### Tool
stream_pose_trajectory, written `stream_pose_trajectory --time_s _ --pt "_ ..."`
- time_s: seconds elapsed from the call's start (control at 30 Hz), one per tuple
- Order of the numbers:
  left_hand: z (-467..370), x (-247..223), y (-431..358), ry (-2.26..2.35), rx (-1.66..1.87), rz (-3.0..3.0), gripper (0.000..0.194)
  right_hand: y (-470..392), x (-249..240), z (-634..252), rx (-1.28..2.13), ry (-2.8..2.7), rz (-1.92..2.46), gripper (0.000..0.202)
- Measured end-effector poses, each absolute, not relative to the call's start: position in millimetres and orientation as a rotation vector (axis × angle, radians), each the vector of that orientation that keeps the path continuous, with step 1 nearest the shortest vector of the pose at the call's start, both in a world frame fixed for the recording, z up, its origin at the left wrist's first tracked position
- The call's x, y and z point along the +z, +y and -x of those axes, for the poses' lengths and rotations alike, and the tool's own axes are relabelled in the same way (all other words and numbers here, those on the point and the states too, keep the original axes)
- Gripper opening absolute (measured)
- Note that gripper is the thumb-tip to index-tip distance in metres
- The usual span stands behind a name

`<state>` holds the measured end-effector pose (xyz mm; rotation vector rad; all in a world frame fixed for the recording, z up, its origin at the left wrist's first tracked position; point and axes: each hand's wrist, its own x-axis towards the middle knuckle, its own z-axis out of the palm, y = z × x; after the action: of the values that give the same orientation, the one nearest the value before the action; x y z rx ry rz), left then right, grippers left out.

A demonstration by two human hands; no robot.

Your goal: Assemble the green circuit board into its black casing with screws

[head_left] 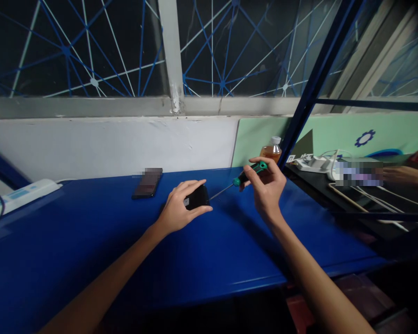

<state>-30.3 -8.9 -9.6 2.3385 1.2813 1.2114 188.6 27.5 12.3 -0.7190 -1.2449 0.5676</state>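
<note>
My left hand [181,206] is closed around a small black box-shaped device [198,198], thumb on its near side and fingers along its far side. In my right hand [269,188] is a screwdriver [252,172] with a green and black handle, gripped between thumb and fingers. Its thin metal shaft slants down to the left, and the tip meets the right end of the black device. Whether the tip sits in a screw is too small to tell. A tiny dark speck lies on the blue table [195,264] near the tip.
A dark phone [148,183] lies left of my hands. At the far left is a white power strip [24,197]. Behind my right hand stands a bottle [271,147] of amber liquid. Beyond a blue post, another person's arm [409,176] reaches over a black table with cables.
</note>
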Motion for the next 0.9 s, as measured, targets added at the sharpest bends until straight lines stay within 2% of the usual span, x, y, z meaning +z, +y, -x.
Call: stream_pose_trajectory --time_s 0.9 --pt "30.8 -11.4 -8.2 1.277 1.225 -2.368 0.061 30.5 9.6 -179.7 0.544 -1.172 0.78 0.027"
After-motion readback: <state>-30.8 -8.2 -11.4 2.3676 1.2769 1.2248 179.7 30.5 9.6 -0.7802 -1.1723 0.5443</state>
